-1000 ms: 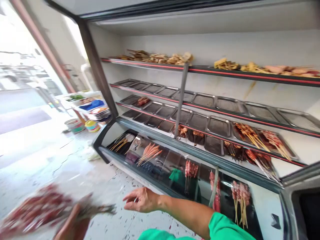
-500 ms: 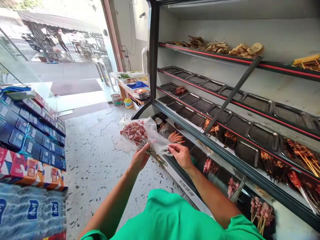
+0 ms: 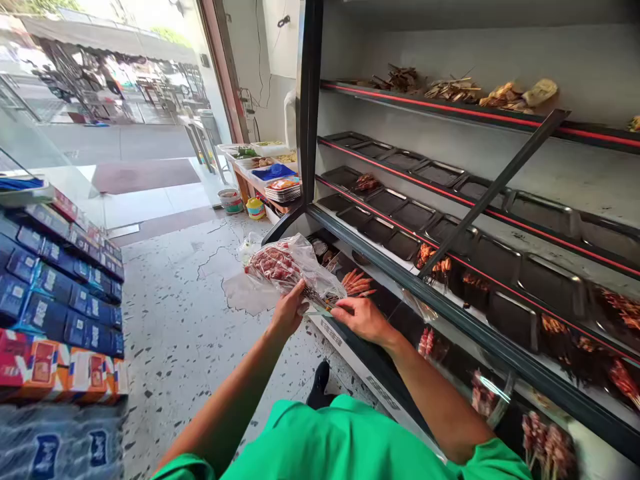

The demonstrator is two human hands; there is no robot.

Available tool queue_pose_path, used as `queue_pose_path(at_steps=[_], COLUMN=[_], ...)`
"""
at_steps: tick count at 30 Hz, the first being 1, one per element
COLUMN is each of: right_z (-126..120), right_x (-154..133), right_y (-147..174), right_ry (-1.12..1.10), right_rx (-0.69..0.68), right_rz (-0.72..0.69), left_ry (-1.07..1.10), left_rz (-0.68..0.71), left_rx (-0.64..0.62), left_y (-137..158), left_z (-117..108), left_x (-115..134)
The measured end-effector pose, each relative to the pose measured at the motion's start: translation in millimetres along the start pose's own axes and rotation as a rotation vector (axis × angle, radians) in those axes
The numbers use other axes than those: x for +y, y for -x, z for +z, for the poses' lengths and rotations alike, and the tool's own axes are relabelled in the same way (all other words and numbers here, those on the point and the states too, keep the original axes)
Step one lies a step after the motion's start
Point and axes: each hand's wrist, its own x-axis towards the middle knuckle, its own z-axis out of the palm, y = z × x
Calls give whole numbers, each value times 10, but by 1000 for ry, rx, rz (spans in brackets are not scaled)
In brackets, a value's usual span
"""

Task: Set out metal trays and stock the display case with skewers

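Note:
A clear plastic bag (image 3: pixel 305 252) holds a bundle of raw meat skewers (image 3: pixel 275 265), the red meat towards the far left and the sticks pointing back to the right. My left hand (image 3: pixel 289 310) is closed around the bundle from below, where the sticks begin. At the stick end, my right hand (image 3: pixel 361 318) pinches the edge of the bag, thumb and fingertips together. The bag hangs in the air, in front of the lower part of a display case.
To the right stands the display case (image 3: pixel 400 262), with metal trays (image 3: pixel 505 257) and several piles of skewers. Orange skewers (image 3: pixel 357 281) lie in its lower section. Stacked blue boxes (image 3: pixel 60 293) line the left side. A side table (image 3: pixel 250 177) with food trays stands near the doorway.
My right hand has moved down along the bag to the stick ends, and the bag now lies flatter over the skewers. My view has shifted slightly, and a dark shoe shows below.

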Motion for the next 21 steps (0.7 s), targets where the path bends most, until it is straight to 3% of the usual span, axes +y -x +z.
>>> queue_pose_path(at_steps=[3, 5, 9, 14, 18, 21], right_z=[61, 155, 278, 183, 42, -50], right_x=[28, 144, 437, 720, 989, 1216], right_y=[-301, -562, -1122, -1718, -2066, -2260], right_ry=[173, 235, 142, 146, 151, 147], right_rx=[-85, -31, 61, 161, 207, 184], right_rz=[57, 71, 36, 92, 161, 240], left_ry=[-99, -221, -410, -623, -901, -1256], left_rz=[-13, -19, 41, 36, 13, 149], left_rx=[6, -15, -68, -189, -256, -175], left_y=[-296, -511, -1039, -1734, -2207, -2567], left_z=[115, 197, 366, 539, 462, 332], left_x=[-8, 18, 105, 189, 362, 610])
